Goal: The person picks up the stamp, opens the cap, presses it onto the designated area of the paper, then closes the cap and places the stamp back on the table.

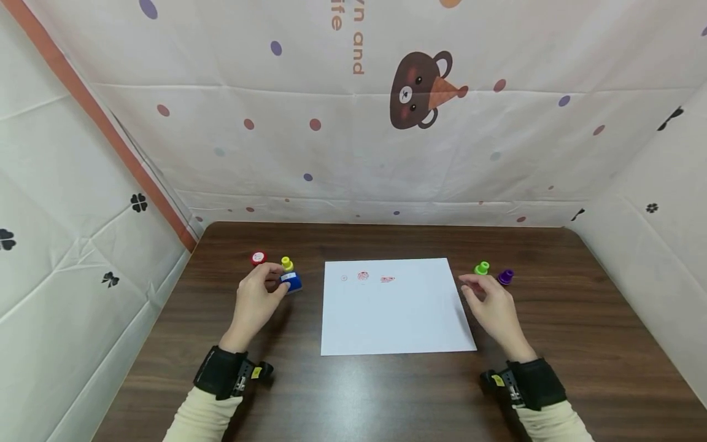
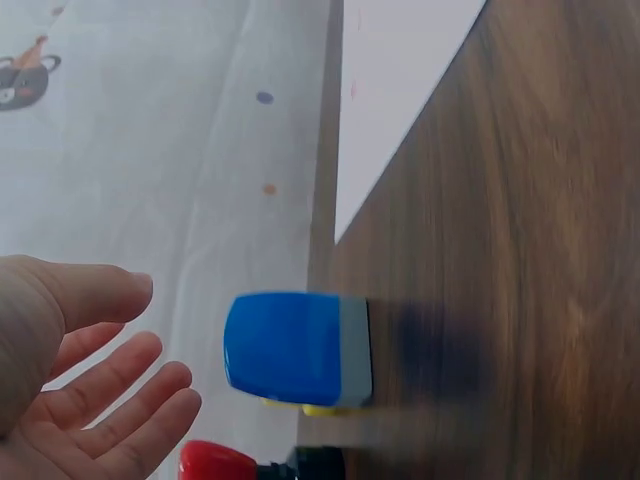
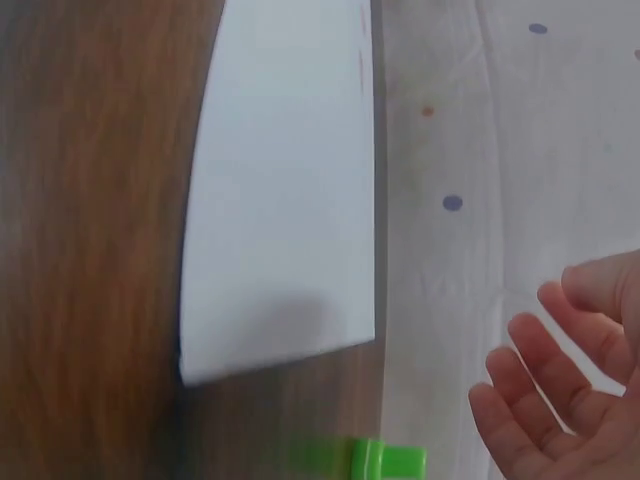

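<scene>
Starting at the left hand point(image 1: 257, 299), I find it relaxed and empty near the blue stamp point(image 1: 294, 283), left of the paper point(image 1: 397, 319); the right hand point(image 1: 491, 307), likewise empty, hangs near the green stamp point(image 1: 482, 268). For either stamp, I judge an upright thumb-and-finger pinch off the table point(image 1: 364, 399) surest.

1. Left hand point(image 1: 258, 297) is beside a blue block point(image 1: 293, 283), yellow knob point(image 1: 287, 264) and red cap point(image 1: 258, 258).
2. White paper point(image 1: 396, 316) bears red prints point(image 1: 363, 276) near its far edge.
3. Right hand point(image 1: 493, 308) is near a green knob point(image 1: 482, 268) and purple knob point(image 1: 505, 277).
</scene>
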`<state>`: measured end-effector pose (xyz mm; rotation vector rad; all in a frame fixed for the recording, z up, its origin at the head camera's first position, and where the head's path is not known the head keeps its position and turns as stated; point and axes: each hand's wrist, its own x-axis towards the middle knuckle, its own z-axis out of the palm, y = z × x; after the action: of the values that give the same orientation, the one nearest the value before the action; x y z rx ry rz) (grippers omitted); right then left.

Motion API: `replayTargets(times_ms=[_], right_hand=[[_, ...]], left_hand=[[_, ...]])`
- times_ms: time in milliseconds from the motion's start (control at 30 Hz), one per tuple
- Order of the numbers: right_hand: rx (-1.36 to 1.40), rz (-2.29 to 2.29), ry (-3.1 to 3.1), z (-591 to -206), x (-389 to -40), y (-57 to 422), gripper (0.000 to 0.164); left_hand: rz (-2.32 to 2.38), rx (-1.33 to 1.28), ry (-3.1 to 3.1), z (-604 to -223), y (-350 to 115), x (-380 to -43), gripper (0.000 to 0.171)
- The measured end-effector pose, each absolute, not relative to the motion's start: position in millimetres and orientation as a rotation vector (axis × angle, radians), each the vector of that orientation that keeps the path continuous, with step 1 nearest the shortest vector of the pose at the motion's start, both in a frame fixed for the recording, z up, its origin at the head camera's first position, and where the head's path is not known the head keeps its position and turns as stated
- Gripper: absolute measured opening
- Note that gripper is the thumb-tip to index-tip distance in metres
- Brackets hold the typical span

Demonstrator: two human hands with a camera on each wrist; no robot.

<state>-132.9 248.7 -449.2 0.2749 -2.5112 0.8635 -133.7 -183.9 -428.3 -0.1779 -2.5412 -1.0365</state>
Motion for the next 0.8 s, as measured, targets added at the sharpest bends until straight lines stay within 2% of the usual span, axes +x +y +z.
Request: replayTargets(times_ms=[500,800], right_hand=[[0.129,0.683,-2.51,-440,-152,295,0.02],[0.17,0.498,-2.579,-442,-163,317,0.027]], left_hand=[[-1.146,-0.293,-2.577,-434,-156,-120,0.028],[-1.206,-0.287,-2.597,-435,-142,-118,0.027]])
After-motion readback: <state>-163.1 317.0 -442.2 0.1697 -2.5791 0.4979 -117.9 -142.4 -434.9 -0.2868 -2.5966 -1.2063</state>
